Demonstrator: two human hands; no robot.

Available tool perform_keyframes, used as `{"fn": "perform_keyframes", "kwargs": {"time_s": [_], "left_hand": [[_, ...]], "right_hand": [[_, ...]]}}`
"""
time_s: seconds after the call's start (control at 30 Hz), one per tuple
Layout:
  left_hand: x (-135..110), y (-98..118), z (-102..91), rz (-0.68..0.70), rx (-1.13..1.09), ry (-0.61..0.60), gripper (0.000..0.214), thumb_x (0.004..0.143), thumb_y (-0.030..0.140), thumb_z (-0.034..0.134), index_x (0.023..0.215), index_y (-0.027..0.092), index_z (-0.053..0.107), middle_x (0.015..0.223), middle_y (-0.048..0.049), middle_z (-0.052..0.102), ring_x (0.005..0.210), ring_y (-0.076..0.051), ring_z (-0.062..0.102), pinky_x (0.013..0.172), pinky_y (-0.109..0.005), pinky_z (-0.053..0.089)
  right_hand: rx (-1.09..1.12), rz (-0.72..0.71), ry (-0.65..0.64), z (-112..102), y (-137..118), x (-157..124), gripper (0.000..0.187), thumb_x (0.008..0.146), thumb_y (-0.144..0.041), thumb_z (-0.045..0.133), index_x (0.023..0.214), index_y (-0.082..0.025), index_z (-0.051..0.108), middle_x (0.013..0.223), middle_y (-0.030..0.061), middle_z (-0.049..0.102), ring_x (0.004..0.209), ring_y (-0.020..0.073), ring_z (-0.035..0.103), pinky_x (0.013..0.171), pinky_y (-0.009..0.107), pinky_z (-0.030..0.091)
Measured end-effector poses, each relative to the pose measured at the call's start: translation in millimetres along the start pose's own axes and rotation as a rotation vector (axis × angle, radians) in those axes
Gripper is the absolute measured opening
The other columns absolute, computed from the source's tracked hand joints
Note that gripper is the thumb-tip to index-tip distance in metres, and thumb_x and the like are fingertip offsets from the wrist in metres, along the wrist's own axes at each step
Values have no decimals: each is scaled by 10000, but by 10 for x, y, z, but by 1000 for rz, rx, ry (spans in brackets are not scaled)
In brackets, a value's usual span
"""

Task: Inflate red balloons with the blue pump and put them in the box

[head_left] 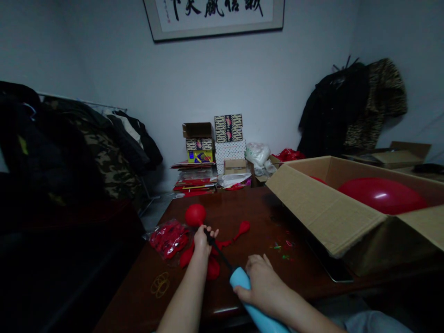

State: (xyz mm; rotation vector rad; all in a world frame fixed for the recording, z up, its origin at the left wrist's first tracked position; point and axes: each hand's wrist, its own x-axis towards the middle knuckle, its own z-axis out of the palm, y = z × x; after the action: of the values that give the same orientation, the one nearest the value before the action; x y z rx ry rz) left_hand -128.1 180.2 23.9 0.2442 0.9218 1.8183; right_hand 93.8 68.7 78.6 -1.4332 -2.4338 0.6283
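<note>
My left hand (203,240) is closed around the black nozzle end of a hand pump, pinching the neck of a small, partly filled red balloon (195,214) onto it. My right hand (264,282) is wrapped round the light blue barrel of the pump (243,280), which slants from lower right up toward the balloon. Flat red balloons (243,227) lie loose on the dark wooden table (243,203) around my left hand. To the left of that hand lies a clear bag of red balloons (169,238).
An open cardboard box (326,208) at the right holds a large inflated red balloon (381,194). Yellow rubber bands (160,284) lie near the table's left edge, small coloured bands (282,245) mid-table. Stacked boxes (222,143) and papers stand at the far end. Clothes hang both sides.
</note>
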Motion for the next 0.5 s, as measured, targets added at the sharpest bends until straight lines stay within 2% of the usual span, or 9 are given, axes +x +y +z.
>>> {"fn": "perform_keyframes", "kwargs": {"time_s": [0.27, 0.5], "left_hand": [[-45, 37, 3, 10, -30, -2, 131, 802, 185, 443, 677, 196, 404, 509, 74, 414, 367, -56, 355, 735, -418, 507], [-98, 11, -6, 8, -33, -13, 117, 792, 192, 459, 686, 197, 409, 521, 69, 430, 376, -60, 372, 742, -401, 503]], "right_hand": [[28, -30, 24, -34, -25, 36, 456, 675, -537, 565, 896, -141, 611, 972, 91, 567, 970, 234, 502, 1031, 388, 172], [-9, -43, 34, 5, -50, 206, 487, 677, -532, 553, 927, -119, 618, 971, 114, 585, 991, 258, 495, 1026, 409, 169]]}}
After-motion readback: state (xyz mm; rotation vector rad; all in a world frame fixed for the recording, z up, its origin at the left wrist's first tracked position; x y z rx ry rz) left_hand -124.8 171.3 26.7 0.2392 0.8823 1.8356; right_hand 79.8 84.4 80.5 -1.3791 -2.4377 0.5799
